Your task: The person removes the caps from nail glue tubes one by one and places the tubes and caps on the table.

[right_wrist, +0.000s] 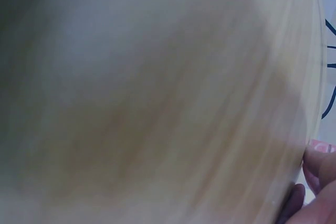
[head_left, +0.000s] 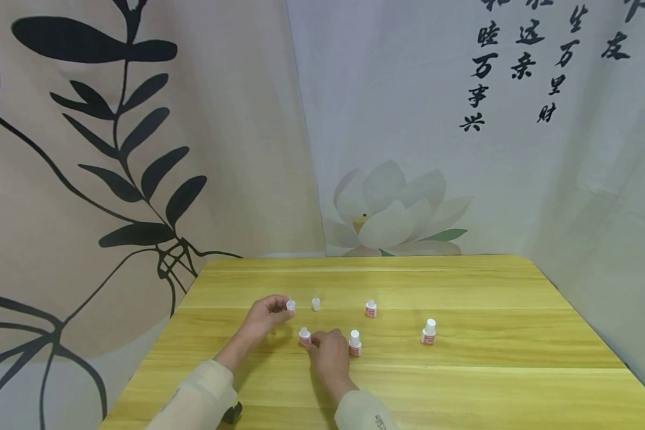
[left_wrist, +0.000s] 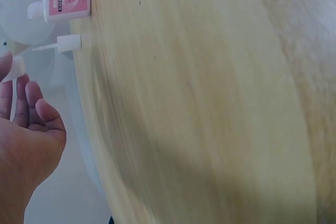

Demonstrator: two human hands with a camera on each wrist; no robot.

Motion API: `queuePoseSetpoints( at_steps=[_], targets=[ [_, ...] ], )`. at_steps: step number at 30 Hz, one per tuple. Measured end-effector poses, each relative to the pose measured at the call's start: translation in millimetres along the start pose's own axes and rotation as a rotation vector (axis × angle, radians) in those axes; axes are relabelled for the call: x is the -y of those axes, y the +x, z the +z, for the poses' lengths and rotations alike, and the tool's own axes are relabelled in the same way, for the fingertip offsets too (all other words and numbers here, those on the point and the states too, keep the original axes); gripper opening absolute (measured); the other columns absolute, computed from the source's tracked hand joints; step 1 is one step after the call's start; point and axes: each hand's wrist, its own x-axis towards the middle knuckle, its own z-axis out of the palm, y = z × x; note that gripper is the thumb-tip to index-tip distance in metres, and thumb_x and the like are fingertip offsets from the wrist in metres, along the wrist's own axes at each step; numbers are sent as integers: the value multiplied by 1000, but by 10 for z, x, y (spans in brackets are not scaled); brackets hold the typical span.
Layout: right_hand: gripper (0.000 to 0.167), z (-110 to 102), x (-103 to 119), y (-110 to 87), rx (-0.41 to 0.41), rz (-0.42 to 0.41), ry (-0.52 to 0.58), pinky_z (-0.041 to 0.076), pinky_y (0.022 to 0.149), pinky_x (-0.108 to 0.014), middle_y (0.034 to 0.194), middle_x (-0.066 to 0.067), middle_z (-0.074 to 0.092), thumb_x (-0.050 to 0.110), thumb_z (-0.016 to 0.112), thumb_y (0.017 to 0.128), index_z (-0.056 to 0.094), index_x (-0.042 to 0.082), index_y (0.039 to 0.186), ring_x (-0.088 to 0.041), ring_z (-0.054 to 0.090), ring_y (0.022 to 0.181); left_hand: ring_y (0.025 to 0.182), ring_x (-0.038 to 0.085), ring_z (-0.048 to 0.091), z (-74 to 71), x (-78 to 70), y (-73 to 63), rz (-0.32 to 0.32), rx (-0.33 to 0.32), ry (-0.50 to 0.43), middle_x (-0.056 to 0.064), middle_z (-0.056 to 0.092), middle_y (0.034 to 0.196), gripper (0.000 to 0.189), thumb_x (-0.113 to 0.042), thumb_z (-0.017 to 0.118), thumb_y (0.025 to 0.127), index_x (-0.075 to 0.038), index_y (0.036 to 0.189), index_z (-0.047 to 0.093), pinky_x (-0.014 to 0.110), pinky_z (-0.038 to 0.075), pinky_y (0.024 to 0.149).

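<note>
My left hand (head_left: pixel 269 316) pinches a small white cap (left_wrist: pixel 17 68) between thumb and fingers, a little above the table. Beside it a white brush cap (left_wrist: pixel 68 43) stands on the tabletop, its thin brush pointing up. My right hand (head_left: pixel 330 357) grips a small white bottle with a pink label (left_wrist: pixel 67 3) by its lower part. This bottle stands upright with a short white neck on top. In the right wrist view, only fingertips and a sliver of the pink label (right_wrist: pixel 321 145) show at the right edge.
A capped bottle (head_left: pixel 355 344) stands just right of my right hand. Farther off are another bottle (head_left: pixel 371 309) and one more at the right (head_left: pixel 429 332). All are on the wooden table (head_left: pixel 489 382). A printed curtain (head_left: pixel 247 149) hangs behind the table's far edge.
</note>
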Motion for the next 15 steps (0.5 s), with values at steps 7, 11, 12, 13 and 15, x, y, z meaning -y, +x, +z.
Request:
queuePoseSetpoints(
  at_steps=[7,11,12,13,15],
  targets=[
    [11,0,-1,-1,-6,-1,-5,44,71,-37,77,-1,56,21,78,84,78,10,87,-17,49,76,93,21,59,0,-6,-4,-4,11,-6,6,67,99,19,-10,74,90,-5,107,68,32,51,79],
    [10,10,-5,1,-10,-8,-22,44,71,-37,76,0,56,21,78,84,78,11,86,-17,49,76,92,20,59,4,-14,-10,-5,6,-10,6,66,98,20,-10,74,89,-3,107,67,35,51,80],
    [10,12,-6,2,-11,-8,-23,44,71,-37,76,0,56,21,78,84,78,11,86,-17,49,76,91,20,59,4,-12,-12,-1,5,-9,6,66,98,21,-9,74,89,-2,107,67,37,52,80],
    [10,13,-6,2,-11,-8,-25,44,72,-37,76,0,57,20,78,84,78,11,86,-17,49,76,91,20,59,2,-11,-15,-2,6,-14,7,66,98,21,-9,74,89,-2,107,66,38,52,81],
    [9,14,-5,4,-12,-9,-24,44,72,-38,76,0,57,19,78,84,78,11,86,-17,49,76,92,20,59,-6,-10,-19,1,7,-14,7,66,98,21,-9,74,89,-1,107,66,40,52,82]
  ],
)
